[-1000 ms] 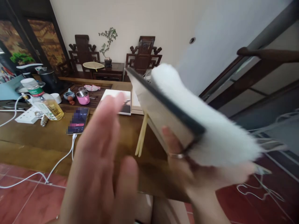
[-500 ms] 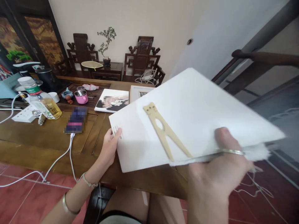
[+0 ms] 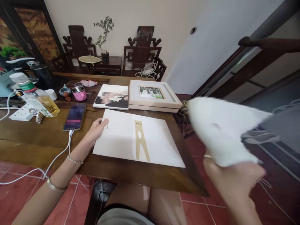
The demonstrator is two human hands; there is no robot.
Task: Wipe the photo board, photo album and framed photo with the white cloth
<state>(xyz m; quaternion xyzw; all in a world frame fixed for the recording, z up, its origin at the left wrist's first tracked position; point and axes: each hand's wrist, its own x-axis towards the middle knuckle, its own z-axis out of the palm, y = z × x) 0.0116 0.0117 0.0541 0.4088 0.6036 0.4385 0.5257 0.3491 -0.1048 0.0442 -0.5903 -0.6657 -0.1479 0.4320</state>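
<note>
A flat white board (image 3: 119,137) lies at the table's front edge, with small print near its upper left corner. My left hand (image 3: 97,128) grips the board's left edge, thumb on top beside the print. On the board is a tan, two-legged piece with a cat's head (image 3: 138,137); whether it is loose or attached I cannot tell. My right hand (image 3: 234,175) is off to the right, past the table's corner, closed round a soft white cloth (image 3: 222,125) smeared by motion. The fingers beneath the cloth are partly hidden.
Behind the board are a photo panel (image 3: 111,97) and a white framed picture (image 3: 171,93). A phone (image 3: 74,117) on a white cable, a bottle (image 3: 39,100), a power strip (image 3: 22,112) and a pink cup (image 3: 79,93) stand to the left. A dark wooden rail (image 3: 269,45) rises at right.
The white board has come down from a raised tilt onto the table, and my right hand has left it. That hand has swung right with the white cloth. My left hand keeps its hold.
</note>
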